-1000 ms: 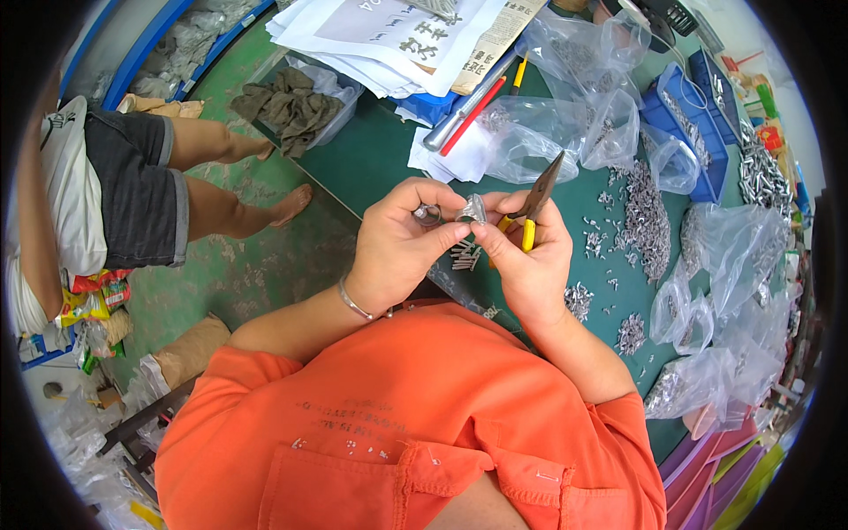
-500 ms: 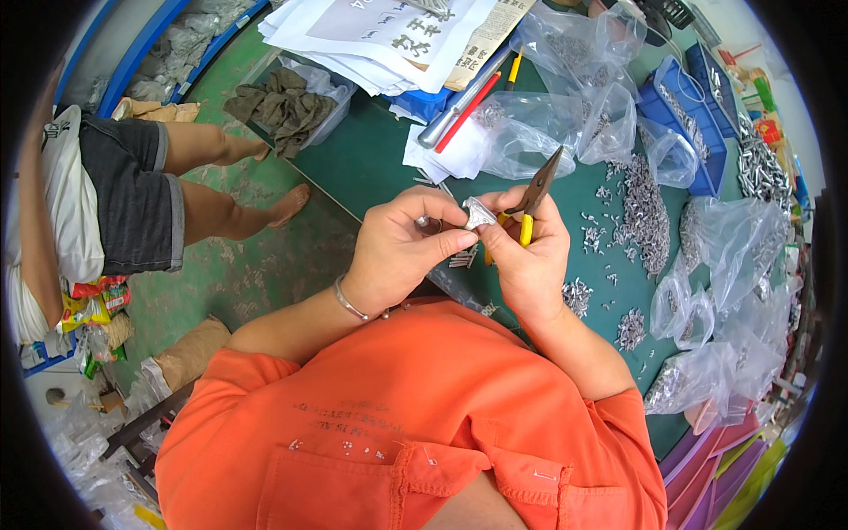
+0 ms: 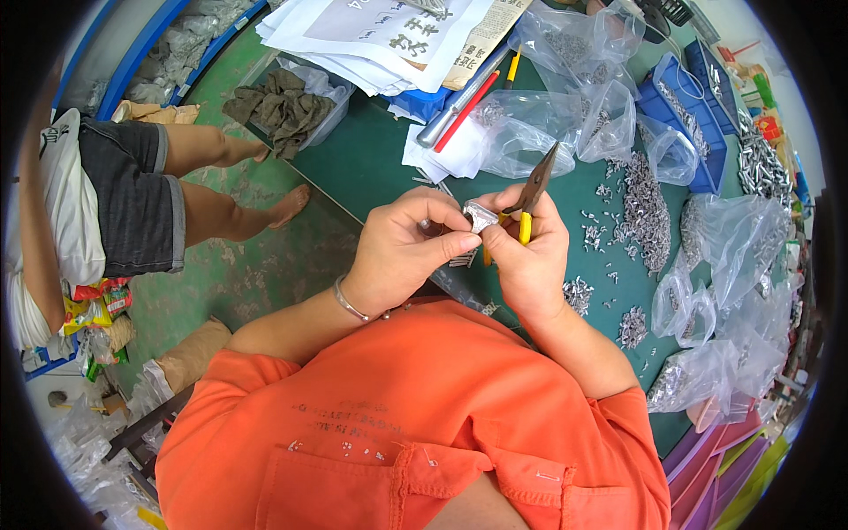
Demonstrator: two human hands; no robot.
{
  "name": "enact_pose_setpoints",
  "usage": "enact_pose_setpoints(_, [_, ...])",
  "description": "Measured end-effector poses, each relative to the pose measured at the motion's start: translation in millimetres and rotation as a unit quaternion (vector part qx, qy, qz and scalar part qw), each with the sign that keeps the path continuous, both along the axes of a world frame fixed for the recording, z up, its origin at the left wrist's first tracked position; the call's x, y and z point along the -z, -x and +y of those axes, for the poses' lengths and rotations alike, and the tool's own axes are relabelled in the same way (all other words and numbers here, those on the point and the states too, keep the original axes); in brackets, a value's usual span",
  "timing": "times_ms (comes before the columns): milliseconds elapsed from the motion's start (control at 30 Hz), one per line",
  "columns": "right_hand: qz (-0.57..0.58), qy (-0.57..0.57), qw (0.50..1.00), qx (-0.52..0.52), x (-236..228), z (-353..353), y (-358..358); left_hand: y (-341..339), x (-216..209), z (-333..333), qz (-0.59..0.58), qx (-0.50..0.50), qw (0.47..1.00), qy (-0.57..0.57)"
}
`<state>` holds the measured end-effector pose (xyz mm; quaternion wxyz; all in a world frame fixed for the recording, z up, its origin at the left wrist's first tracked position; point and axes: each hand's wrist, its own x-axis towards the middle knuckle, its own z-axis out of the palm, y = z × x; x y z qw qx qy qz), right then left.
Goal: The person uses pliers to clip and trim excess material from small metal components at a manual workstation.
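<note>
Silvery metal piece pinched between left hand and right hand, not yet set down; long-nose pliers gripped in right. Small metal parts heaped loose toward table's right edge.

There's a crumpled olive-grey cloth flopped in a clear plastic tub, right by a messy stack of white paper sheets. Slim red stick lying near those too. Way off left, somebody in dark grey denim shorts, barefoot on a scuffed green floor.
</note>
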<state>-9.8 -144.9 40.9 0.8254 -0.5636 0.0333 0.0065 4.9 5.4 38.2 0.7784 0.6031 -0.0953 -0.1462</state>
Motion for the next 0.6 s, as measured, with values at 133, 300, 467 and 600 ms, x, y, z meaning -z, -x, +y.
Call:
enact_pose_setpoints(133, [-0.006,0.000,1.000,0.001,-0.2,0.7,-1.1,0.1,-1.5,-0.4,0.009,0.002,1.000,0.011])
enact_pose_setpoints(300, [0.011,-0.016,1.000,-0.006,-1.8,0.0,-1.9,-1.4,-0.1,1.3,0.112,-0.005,0.992,0.052])
enact_pose_setpoints(467, [0.042,-0.023,0.999,-0.015,-2.0,-1.8,-3.3,-0.7,-0.2,0.5,0.134,-0.012,0.987,0.084])
enact_pose_setpoints(600, [0.069,-0.054,0.996,-0.031,-1.5,-2.7,-2.8,0.0,-0.7,-0.6,0.129,-0.019,0.988,0.084])
